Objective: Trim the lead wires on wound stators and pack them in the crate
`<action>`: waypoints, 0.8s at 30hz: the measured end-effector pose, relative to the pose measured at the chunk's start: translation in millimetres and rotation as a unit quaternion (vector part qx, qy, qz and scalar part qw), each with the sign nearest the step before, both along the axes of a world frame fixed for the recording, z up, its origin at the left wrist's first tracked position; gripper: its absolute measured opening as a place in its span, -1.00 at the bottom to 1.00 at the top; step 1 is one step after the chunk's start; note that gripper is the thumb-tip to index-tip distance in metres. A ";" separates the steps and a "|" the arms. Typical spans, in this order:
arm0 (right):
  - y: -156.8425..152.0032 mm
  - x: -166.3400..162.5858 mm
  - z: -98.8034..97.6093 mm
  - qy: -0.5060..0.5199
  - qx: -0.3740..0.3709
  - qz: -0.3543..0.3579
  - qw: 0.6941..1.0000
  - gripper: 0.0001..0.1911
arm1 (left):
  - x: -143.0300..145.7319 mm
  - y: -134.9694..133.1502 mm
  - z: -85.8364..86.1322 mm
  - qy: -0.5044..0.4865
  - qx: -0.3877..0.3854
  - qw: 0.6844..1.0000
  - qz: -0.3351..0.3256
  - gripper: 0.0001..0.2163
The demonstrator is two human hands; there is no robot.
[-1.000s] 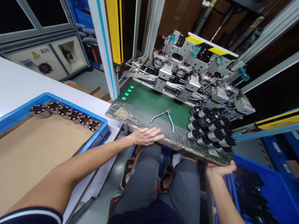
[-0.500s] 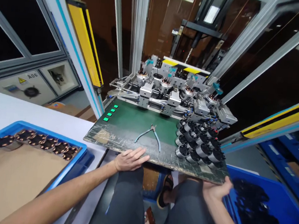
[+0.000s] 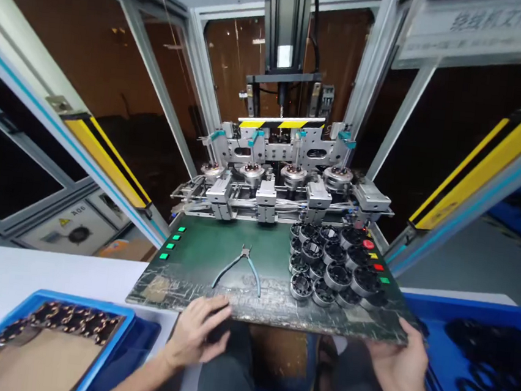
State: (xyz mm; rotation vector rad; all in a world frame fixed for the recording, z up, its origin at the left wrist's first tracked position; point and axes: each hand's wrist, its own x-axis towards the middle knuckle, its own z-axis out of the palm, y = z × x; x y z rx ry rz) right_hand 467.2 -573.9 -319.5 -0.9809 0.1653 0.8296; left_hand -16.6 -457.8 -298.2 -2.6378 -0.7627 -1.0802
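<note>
We have a pair of pliers (image 3: pixel 245 254) lying on the scuffed green worktop (image 3: pixel 192 281), left of the ring stacks and just beyond our left hand (image 3: pixel 204 331). Its metal head points away from us toward the machine, and its long axis runs nearly straight front to back, the two slim, pale blue handles spreading toward us in a narrow V. The worktop's own long axis runs left to right; its surface is smooth and dull at the back, scratched and worn along the front edge. Our left hand is at that edge, holding nothing we can see, fingers lightly bent and thumb apart. Our right hand (image 3: pixel 403 363) cups the front right corner, thumb at the top and fingers partly hidden; we cannot tell whether it is closed on the board. Round, silvery-walled rings with black insides (image 3: pixel 338 277) sit stacked on the right side, beside a round red button (image 3: pixel 368 244). Square green buttons (image 3: pixel 170 246) line the left side. Behind, blocky metal fixtures (image 3: pixel 267 192) stand before four round, copper-topped parts (image 3: pixel 293 175). To our left, a smooth blue plastic tray (image 3: pixel 126 324) holds dark, copper-dotted rings (image 3: pixel 64 319) on flat brown lining (image 3: pixel 56 357).
</note>
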 end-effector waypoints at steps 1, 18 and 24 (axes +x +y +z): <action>-0.3 0.9 2.6 0.009 -0.006 0.005 1.000 -0.61 | -13.9 6.6 14.1 0.002 -0.016 1.000 -0.008 -0.55; 6.5 -0.3 12.1 0.038 -0.018 -0.029 0.999 -0.70 | -78.4 53.0 31.6 -0.039 -0.132 0.953 0.270 -0.64; 5.1 0.8 8.1 0.024 -0.019 -0.030 0.999 -0.67 | -68.7 33.6 16.8 -0.012 -0.049 0.969 0.243 -0.88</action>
